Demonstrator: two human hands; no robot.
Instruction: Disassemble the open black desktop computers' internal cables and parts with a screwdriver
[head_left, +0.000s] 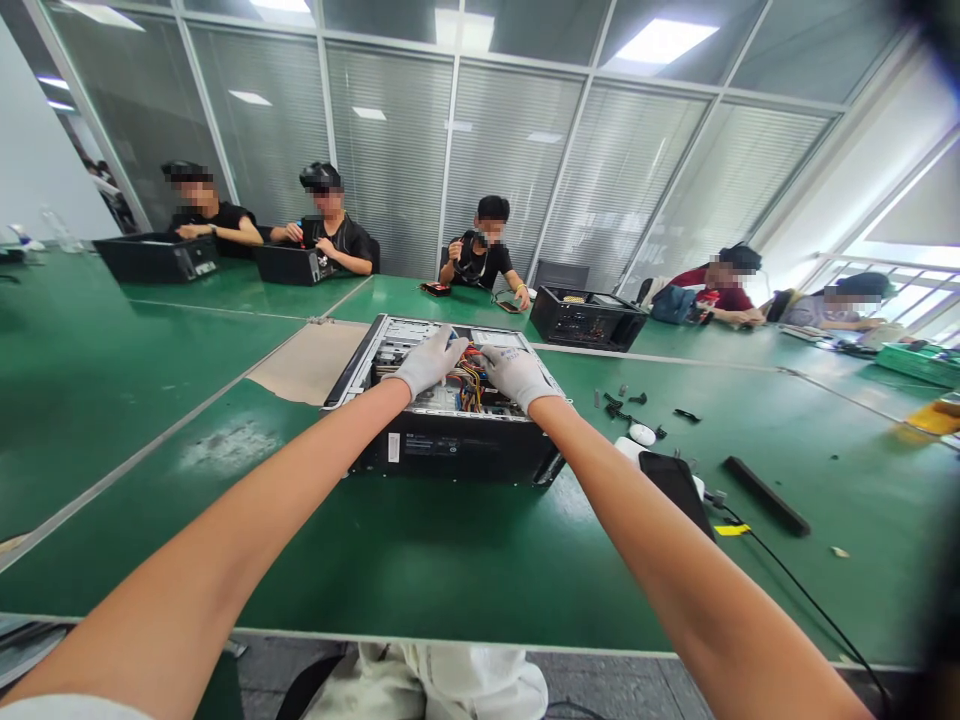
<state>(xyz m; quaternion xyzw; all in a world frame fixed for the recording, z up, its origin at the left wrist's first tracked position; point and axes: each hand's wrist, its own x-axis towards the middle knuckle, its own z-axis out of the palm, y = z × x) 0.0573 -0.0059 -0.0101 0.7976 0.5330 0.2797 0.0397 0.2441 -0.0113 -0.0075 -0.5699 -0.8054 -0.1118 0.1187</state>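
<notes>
A desktop computer case (450, 448) lies on its side in front of me with its top side uncovered. Inside it a bundle of red, orange, yellow and black cables (471, 378) runs down among the parts. My left hand (430, 366), in a pale work glove, reaches in from the left with its fingers closed at the upper end of the cables. From the right comes my right hand (517, 375), gloved too, its fingertips pinched at the same bundle. The exact fingertip contact is small and partly hidden by the gloves.
Right of the case lie small black parts (616, 410), a black phone (677, 492), a dark bar (766, 495) and a cable with a yellow tag (733, 530). Brown paper (307, 362) lies to the left. Several people sit across the green table, with another open case (589, 322).
</notes>
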